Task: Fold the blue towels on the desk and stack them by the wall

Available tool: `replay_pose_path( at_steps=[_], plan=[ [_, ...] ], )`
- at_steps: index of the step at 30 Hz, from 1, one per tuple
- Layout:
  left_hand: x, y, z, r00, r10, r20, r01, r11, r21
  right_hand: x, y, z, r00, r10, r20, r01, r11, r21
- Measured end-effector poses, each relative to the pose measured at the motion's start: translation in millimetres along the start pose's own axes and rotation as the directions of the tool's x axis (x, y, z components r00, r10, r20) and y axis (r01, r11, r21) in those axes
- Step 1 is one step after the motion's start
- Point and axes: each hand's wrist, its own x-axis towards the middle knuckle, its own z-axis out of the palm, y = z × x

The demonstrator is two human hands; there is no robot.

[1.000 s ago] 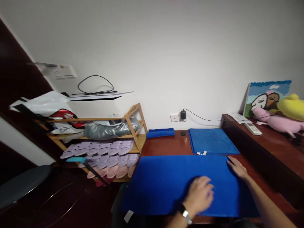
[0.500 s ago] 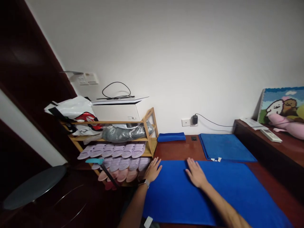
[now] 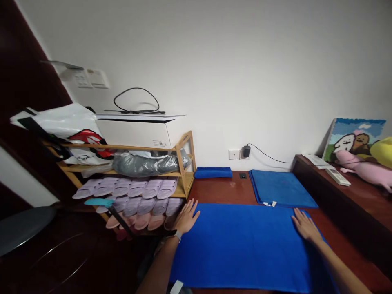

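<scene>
A bright blue towel lies spread flat across the reddish-brown table, a white tag at its near left corner. My left hand, with a watch on the wrist, rests open on the towel's far left corner, fingers pointing away from me. At the far right corner my right hand lies open too, palm down on the cloth. Just beyond the towel is a folded blue towel with small white tags. A small folded blue cloth sits at the table's back left.
A wooden shoe rack with several lilac and pink slippers stands at the left, a white box on top. A raised brown ledge on the right bears a remote control and a pink plush toy. A plugged-in adapter is on the wall.
My left hand has moved from the towel's middle to its far left corner. My right hand slid left along the far edge, then back to the right corner. The view has shifted.
</scene>
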Motion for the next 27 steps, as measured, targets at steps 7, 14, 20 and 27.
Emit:
replay_pose_path(
  at_steps=[7, 14, 20, 27],
  plan=[
    [5, -5, -0.6, 1.000, -0.020, 0.020, 0.020, 1.000, 0.011, 12, 39, -2, 0.998, 0.062, -0.032, -0.063, 0.998, -0.031],
    [10, -7, -12.8, 0.996, -0.029, 0.081, 0.025, 0.998, 0.051, 11, 31, -9, 0.998, 0.063, -0.023, -0.063, 0.998, -0.021],
    [-5, 14, -29.7, 0.998, -0.035, -0.046, 0.038, 0.997, 0.062, -14, 0, -15, 0.991, 0.034, -0.131, -0.034, 0.999, 0.008],
    [-52, 188, -2.8, 0.916, 0.386, -0.112, -0.394, 0.918, -0.053, -114, -186, 31, 0.844, -0.510, -0.167, 0.532, 0.836, 0.136]
  ],
)
